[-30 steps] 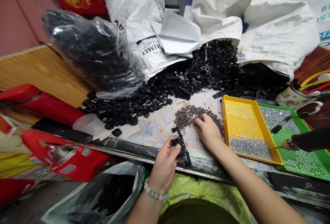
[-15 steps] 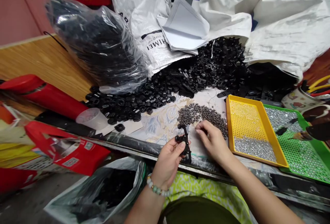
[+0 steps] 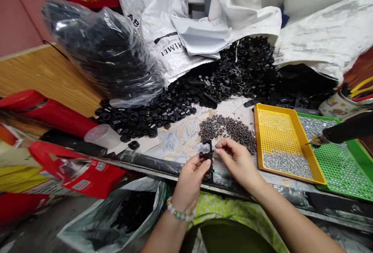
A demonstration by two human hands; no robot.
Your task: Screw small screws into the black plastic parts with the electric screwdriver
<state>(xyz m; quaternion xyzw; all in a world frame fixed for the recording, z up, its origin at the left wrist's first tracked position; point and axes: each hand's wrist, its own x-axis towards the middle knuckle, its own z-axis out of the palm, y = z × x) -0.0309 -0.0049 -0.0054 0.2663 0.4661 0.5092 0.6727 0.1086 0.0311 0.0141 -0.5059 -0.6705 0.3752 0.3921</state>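
Note:
My left hand (image 3: 190, 179), with a bead bracelet on its wrist, grips a black plastic bracket (image 3: 208, 159) upright near the table's front edge. My right hand (image 3: 237, 160) sits just right of the bracket, its thumb and forefinger pinched at the bracket's top; what they pinch is too small to make out. Directly behind both hands lies a pile of small dark metal pieces (image 3: 229, 127) on a patterned cloth (image 3: 182, 138).
A heap of black plastic parts (image 3: 186, 101) spills from white sacks (image 3: 305, 24) at the back. A clear bag of black parts (image 3: 101, 55) stands left. A yellow tray (image 3: 281, 144) and a green tray (image 3: 338, 160) hold silver screws. A dark tool (image 3: 340, 130) hangs over the green one.
My right hand has left the pile of dark metal pieces and come back to the bracket's top. My left hand has turned the bracket more upright.

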